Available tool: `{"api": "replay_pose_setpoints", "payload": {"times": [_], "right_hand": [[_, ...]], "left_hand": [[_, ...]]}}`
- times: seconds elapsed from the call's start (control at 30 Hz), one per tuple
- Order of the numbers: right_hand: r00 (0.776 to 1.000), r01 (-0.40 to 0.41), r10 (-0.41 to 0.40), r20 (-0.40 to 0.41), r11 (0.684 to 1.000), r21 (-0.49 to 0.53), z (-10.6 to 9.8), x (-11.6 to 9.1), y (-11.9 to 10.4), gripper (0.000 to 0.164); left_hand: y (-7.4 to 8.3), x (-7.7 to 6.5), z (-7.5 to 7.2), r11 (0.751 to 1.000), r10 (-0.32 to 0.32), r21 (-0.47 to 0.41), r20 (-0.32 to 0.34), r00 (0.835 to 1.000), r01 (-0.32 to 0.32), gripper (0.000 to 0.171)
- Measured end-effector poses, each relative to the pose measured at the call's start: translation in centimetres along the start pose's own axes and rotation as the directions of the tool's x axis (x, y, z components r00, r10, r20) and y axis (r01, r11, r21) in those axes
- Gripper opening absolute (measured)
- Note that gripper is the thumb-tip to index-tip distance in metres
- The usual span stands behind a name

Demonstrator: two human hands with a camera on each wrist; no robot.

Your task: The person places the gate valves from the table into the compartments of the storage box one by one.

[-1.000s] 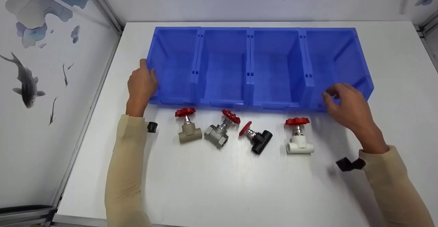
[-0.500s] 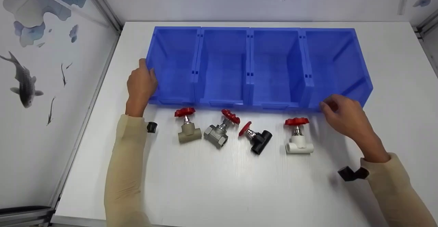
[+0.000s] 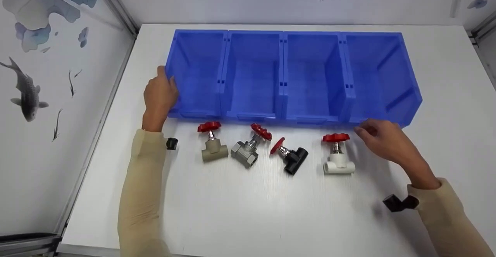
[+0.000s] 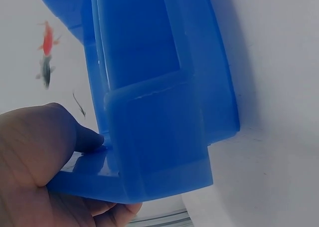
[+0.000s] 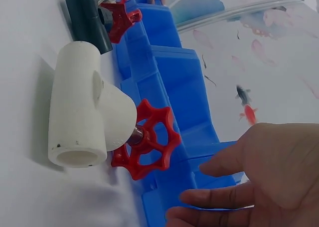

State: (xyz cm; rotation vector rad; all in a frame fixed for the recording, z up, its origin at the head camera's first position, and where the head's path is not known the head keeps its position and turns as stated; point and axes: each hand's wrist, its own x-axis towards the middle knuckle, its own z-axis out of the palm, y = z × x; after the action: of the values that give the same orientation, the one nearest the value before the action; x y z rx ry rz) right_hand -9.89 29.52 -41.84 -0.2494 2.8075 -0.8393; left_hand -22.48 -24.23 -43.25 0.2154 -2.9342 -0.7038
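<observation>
My left hand [image 3: 161,94] grips the wall of the leftmost blue storage bin [image 3: 197,111]; in the left wrist view the thumb [image 4: 87,139] lies on one side of the bin edge and the fingers come round underneath. My right hand [image 3: 383,138] hovers at the front of the rightmost bin [image 3: 381,71], loosely bent and holding nothing. To its left lies a white valve [image 3: 339,162] with a red handwheel [image 5: 147,139]. Farther left lie a black valve [image 3: 296,160], a grey metal valve [image 3: 245,153] and a tan valve [image 3: 214,150], each with a red handwheel.
The blue bins stand side by side in one row, open tops up, toward the back of the white table [image 3: 248,210]. A white panel with painted fish [image 3: 29,94] rises on the left, and another wall [image 3: 248,1] closes off the back.
My right hand has come back toward me from over the rightmost bin to its front edge, near the white valve. The left hand has kept its grip on the leftmost bin.
</observation>
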Motion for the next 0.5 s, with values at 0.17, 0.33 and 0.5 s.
{"api": "replay_pose_setpoints", "payload": {"times": [0.17,0.33,0.5], "right_hand": [[0.993,-0.038,0.034,0.117,0.999,0.037,0.16,-0.25,-0.13,0.039],[0.974,-0.063,0.039,0.222,0.993,0.102,0.47,-0.40,-0.08,0.039],[0.941,-0.105,0.047,0.336,0.982,0.155,0.91,-0.51,-0.10,0.036]], "left_hand": [[-0.01,-0.12,0.01,1.000,-0.001,-0.006,0.003,1.000,0.001,0.043],[0.15,-0.23,-0.13,1.000,-0.010,-0.013,0.010,1.000,0.010,0.043],[0.21,-0.22,-0.19,1.000,0.000,-0.003,0.002,1.000,0.000,0.043]]}}
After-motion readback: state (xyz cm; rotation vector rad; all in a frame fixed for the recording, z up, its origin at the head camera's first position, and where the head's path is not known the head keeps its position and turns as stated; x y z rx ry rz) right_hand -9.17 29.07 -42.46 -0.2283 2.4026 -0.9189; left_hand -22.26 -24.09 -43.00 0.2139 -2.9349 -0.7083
